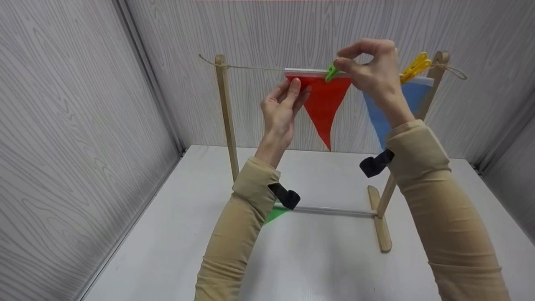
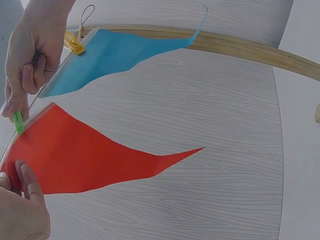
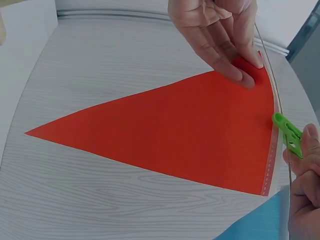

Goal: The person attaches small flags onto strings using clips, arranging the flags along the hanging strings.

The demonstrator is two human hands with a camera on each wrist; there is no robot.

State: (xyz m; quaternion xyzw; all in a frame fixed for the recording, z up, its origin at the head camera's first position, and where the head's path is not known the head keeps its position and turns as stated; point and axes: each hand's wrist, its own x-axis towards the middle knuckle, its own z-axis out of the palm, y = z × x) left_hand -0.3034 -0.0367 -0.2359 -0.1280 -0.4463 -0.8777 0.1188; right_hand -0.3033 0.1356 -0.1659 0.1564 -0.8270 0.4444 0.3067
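Near the top centre of the head view, the right hand (image 1: 374, 69) pinches a small green plastic clothespin (image 1: 332, 72) between thumb and forefinger, the other fingers curled behind it. The pin sits on the thin jute string (image 1: 250, 67) at the upper edge of a red triangular paper flag (image 1: 324, 102), toward its right corner. The left hand (image 1: 282, 106), just left of centre, holds the flag's upper left corner between its straight fingers and thumb; the right wrist view shows the fingertips (image 3: 240, 75) lying flat on the red paper.

The flag hangs point down from the string, which runs between the two upright posts of a light wooden stand (image 1: 225, 113). To the right, partly behind the right hand, a blue triangular paper flag (image 1: 378, 119) hangs from the same string, held by a yellow plastic clothespin (image 1: 413, 67) close to the right post.

The stand rests on a white desk (image 1: 334, 259). Low in the frame, a corner of green paper (image 1: 276, 214) shows beside the left sleeve.
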